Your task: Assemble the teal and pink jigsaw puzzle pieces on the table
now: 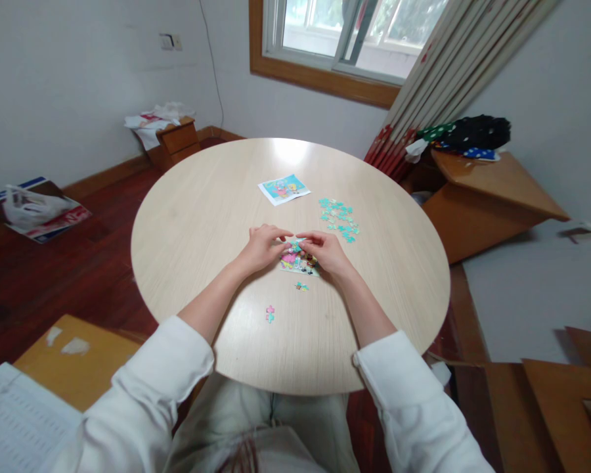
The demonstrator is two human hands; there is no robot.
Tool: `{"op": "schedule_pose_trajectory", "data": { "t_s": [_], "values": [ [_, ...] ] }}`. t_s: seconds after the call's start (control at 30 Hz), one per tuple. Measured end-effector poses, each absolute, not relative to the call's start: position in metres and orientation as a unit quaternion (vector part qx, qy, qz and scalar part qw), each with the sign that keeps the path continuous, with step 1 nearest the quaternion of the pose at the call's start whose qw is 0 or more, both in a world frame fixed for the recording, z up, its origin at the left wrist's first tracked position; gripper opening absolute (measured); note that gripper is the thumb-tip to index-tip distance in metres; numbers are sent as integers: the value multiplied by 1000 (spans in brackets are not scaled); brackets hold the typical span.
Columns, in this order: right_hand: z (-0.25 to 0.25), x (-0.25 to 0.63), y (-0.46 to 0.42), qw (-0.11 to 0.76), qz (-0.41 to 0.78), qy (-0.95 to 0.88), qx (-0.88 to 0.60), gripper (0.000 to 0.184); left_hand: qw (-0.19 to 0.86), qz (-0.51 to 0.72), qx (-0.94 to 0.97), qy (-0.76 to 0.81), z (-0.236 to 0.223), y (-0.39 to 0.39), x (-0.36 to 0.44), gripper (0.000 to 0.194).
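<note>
A partly assembled jigsaw puzzle (298, 263), pink, yellow and turquoise, lies flat on the round table (192, 217) between my hands. My left hand (266, 247) grips its upper left part, thumb and fingers bent together. From the other side my right hand (328, 252) pinches at the upper right part, its fingertips almost meeting the left ones. Fingers hide the top edge, so the exact piece under them is unclear. Just below the puzzle lies a small loose piece (301, 286). Nearer to me are joined pink and turquoise pieces (270, 314).
Several loose turquoise puzzle pieces (339, 215) are scattered right of my hands. Beyond them lies a printed reference picture (284, 188). A wooden cabinet (492, 197) with cloths on top stands to the right, a small drawer unit (178, 139) at the back left.
</note>
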State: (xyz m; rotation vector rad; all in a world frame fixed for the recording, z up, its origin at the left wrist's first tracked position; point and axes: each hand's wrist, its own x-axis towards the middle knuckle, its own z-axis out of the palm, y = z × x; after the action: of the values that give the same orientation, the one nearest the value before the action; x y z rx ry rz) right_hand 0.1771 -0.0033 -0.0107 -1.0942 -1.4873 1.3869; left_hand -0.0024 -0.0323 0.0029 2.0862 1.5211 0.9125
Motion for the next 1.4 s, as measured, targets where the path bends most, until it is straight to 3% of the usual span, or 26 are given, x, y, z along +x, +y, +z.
{"op": "schedule_pose_trajectory", "data": {
  "t_s": [0.8, 1.03, 1.23, 1.4],
  "values": [
    [-5, 173, -9, 396, 558, -587, -433, 35, 242, 308, 772, 500, 2, -32, -3, 19],
    [-9, 177, -1, 458, 516, -554, -465, 24, 262, 326, 749, 514, -3, -28, -7, 23],
    [-3, 181, 4, 458, 487, -560, -490, 10, 300, 346, 718, 525, -1, -31, -5, 22],
    [0, 178, -2, 456, 490, -572, -475, 12, 332, 386, 697, 506, -4, -33, -5, 25]
  ]
}}
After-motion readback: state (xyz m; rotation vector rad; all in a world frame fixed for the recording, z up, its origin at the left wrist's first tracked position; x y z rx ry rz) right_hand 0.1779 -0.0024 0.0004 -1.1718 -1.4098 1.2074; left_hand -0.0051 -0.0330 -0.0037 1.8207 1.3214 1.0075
